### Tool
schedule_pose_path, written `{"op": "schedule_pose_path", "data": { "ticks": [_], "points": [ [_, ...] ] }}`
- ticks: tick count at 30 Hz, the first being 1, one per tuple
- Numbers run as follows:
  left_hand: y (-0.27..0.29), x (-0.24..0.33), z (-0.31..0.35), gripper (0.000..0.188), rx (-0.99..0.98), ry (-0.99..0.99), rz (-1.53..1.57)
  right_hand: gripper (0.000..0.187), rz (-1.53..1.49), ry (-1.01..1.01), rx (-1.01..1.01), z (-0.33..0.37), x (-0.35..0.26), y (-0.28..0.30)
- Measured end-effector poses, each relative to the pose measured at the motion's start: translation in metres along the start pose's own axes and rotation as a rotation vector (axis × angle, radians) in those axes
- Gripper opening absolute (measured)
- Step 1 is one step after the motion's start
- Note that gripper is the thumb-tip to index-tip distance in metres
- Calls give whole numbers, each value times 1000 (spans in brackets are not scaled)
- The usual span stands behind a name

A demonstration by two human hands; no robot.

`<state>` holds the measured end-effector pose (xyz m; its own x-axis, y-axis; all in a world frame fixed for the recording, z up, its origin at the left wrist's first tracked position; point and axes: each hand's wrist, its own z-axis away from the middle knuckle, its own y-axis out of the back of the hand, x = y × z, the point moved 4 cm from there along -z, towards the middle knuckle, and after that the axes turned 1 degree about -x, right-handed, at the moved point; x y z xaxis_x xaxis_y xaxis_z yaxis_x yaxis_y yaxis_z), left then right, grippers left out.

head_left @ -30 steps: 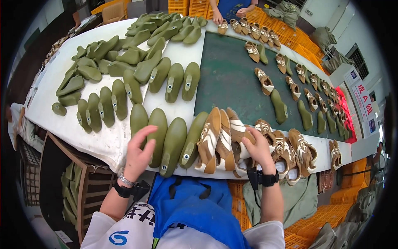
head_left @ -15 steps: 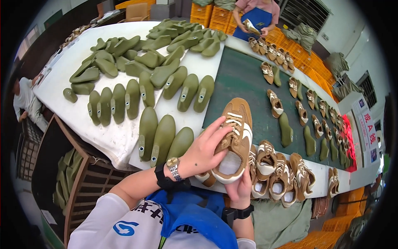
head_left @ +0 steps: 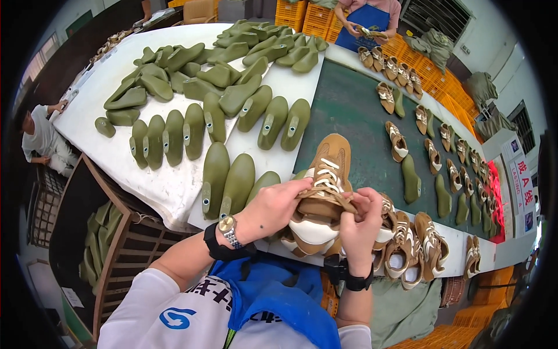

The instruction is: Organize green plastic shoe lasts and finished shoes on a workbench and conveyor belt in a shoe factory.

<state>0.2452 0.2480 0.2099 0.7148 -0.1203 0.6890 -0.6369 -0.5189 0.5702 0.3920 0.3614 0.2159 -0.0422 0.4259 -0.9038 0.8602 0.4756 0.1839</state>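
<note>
Brown-and-white shoe (head_left: 331, 154) held over the near edge of the table (head_left: 180, 203), toe pointing away; left hand (head_left: 278, 206) and right hand (head_left: 360, 224) each pinch one side of its opening. Green foot forms (head_left: 237, 181) flank it at left, other shoes (head_left: 431, 241) at right; a green surface (head_left: 349, 110) stretches beyond. Lower left: slatted bin (head_left: 138, 253) containing further green forms (head_left: 99, 238).

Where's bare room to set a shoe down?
Large patch: green surface, between the white tabletop and the leftmost column of shoes. Smaller: white tabletop between the leftmost row of lasts and its front-left edge. Crowded: the heap of lasts behind; the near edge, lasts by the left hand, shoes by the right hand.
</note>
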Motion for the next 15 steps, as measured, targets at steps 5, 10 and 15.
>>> {"op": "schedule_pose_path", "data": {
  "ticks": [5, 10, 15],
  "points": [
    [-3, 11, 1, 55, -42, -103, -102, 38, 132, 27, -13, 2, 2, -14],
    [-4, 15, 0, 50, -17, -315, -358, 36, 277, 52, -98, 1, 0, -16],
    [11, 5, 1, 25, 145, -254, -125, 39, 340, 223, -374, 6, -15, -22]
  ]
}}
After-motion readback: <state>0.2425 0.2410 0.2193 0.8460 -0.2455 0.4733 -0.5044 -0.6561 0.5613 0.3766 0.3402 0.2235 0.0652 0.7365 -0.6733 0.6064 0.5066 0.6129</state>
